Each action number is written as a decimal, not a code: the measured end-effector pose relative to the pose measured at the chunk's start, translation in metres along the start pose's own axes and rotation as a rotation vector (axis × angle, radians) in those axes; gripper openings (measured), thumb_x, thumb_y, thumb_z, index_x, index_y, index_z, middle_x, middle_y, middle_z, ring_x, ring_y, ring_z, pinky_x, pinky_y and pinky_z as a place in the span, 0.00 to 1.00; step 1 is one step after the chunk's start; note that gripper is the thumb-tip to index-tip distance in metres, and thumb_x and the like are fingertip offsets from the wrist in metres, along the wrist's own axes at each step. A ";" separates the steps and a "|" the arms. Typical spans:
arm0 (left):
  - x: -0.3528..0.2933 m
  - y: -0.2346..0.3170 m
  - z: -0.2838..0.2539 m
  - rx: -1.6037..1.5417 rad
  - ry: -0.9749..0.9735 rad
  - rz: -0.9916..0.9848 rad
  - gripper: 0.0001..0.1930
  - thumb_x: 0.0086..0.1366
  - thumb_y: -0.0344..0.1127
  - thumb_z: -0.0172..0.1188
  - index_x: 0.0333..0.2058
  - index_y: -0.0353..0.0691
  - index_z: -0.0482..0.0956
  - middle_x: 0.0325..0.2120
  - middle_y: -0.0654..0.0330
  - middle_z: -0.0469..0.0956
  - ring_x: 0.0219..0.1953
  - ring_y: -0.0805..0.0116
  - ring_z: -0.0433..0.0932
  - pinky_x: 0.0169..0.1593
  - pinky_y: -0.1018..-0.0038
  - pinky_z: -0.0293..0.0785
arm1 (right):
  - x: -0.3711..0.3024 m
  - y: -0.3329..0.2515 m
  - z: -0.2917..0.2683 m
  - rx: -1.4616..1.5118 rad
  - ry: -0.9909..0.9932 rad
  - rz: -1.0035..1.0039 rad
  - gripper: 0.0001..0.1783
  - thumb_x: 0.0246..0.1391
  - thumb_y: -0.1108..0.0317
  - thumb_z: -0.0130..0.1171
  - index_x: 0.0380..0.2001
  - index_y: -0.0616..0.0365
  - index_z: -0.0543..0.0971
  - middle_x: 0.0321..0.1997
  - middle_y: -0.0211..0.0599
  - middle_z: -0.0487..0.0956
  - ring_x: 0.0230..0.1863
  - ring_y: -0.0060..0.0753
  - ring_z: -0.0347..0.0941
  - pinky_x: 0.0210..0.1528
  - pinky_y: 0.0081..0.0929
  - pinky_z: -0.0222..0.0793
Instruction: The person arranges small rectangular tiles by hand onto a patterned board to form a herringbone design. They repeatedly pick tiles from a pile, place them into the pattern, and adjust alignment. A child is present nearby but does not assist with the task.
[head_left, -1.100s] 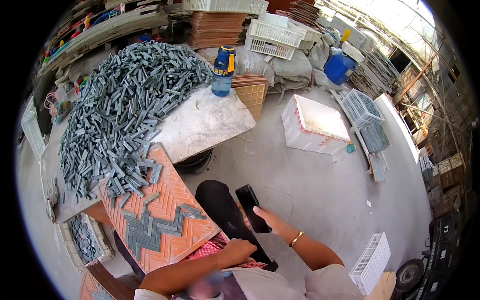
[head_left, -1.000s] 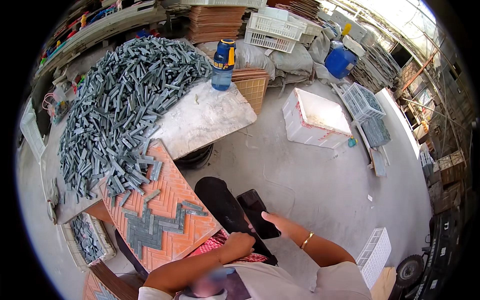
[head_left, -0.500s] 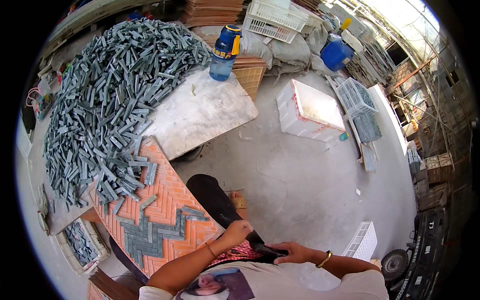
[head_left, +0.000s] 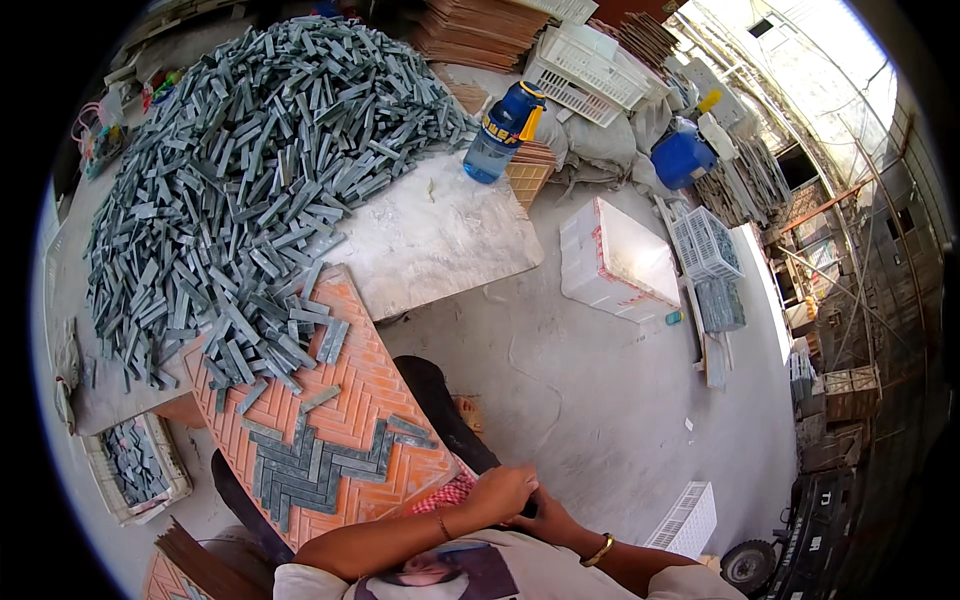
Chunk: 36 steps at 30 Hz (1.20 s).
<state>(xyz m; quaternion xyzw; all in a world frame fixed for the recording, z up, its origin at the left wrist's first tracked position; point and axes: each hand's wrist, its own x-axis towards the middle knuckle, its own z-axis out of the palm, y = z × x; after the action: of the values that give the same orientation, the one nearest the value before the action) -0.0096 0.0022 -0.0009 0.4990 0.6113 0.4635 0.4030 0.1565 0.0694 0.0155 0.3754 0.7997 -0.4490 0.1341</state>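
Observation:
My left hand (head_left: 505, 494) and my right hand (head_left: 548, 522) meet over my lap. The left one is closed, its fingers curled against the right; whether it grips anything is hidden. In my right hand is a dark, flat object, mostly covered, its kind unclear. Left of my hands lies an orange herringbone-grooved board (head_left: 405, 477), partly filled with grey-green stone strips (head_left: 325, 470). A few loose strips rest on the board's pattern. At its far end, a big heap of similar strips (head_left: 270, 150) spills onto it.
A blue water bottle (head_left: 500, 135) stands on the pale tabletop (head_left: 440, 230). On the floor are a white foam box (head_left: 620, 262), a white crate (head_left: 688, 520) at the right, and a crate of strips (head_left: 135, 470) below the table. Stacked boards (head_left: 475, 38) rise behind.
My hands have come together, the right moving left to meet the left. The dark object is now mostly hidden between them. The whole view has shifted slightly; the strips look unchanged.

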 end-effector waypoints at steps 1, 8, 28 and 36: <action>-0.002 -0.005 0.003 -0.062 0.016 0.020 0.10 0.60 0.37 0.53 0.28 0.36 0.77 0.22 0.46 0.76 0.27 0.44 0.75 0.33 0.56 0.71 | -0.004 0.009 -0.012 0.193 -0.215 -0.030 0.40 0.45 0.49 0.67 0.53 0.64 0.63 0.52 0.53 0.71 0.52 0.40 0.70 0.49 0.35 0.66; -0.017 0.013 -0.001 -0.117 -0.114 0.145 0.10 0.60 0.37 0.53 0.28 0.36 0.75 0.22 0.46 0.76 0.28 0.45 0.76 0.33 0.57 0.70 | -0.058 -0.015 -0.023 -0.014 -0.067 0.027 0.36 0.49 0.63 0.65 0.58 0.62 0.62 0.53 0.42 0.71 0.53 0.31 0.69 0.58 0.31 0.64; -0.008 -0.009 -0.002 -0.058 -0.156 0.099 0.11 0.59 0.38 0.52 0.30 0.36 0.77 0.26 0.45 0.77 0.32 0.43 0.75 0.37 0.56 0.70 | -0.013 0.010 -0.012 0.306 -0.038 0.098 0.33 0.42 0.66 0.69 0.53 0.61 0.68 0.54 0.43 0.72 0.54 0.32 0.69 0.55 0.28 0.67; -0.007 -0.011 -0.009 0.120 -0.082 0.087 0.12 0.60 0.40 0.53 0.30 0.36 0.76 0.29 0.44 0.77 0.32 0.44 0.76 0.37 0.57 0.72 | 0.077 0.029 0.002 -0.195 -0.014 -0.485 0.29 0.42 0.65 0.68 0.49 0.60 0.71 0.50 0.43 0.74 0.53 0.34 0.71 0.51 0.27 0.69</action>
<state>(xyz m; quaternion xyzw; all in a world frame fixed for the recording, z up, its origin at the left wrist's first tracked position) -0.0195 -0.0067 -0.0087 0.5669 0.5987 0.4224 0.3766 0.1246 0.1136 -0.0455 0.1548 0.9049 -0.3913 0.0633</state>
